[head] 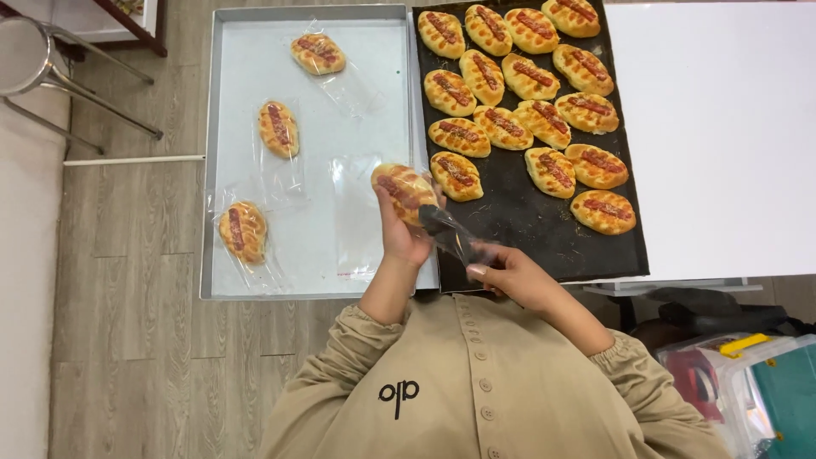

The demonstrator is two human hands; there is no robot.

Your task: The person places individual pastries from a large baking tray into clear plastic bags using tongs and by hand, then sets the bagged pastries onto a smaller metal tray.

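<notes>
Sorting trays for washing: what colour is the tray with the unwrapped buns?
Black, seen in the head view; the tray beside it is light grey.

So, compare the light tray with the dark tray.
The light tray is pale grey and holds three buns, each wrapped in a clear bag and spread far apart; the dark tray is black and holds many bare buns packed in close rows. Both are flat rectangles lying side by side, with the same sausage-topped buns.
</notes>
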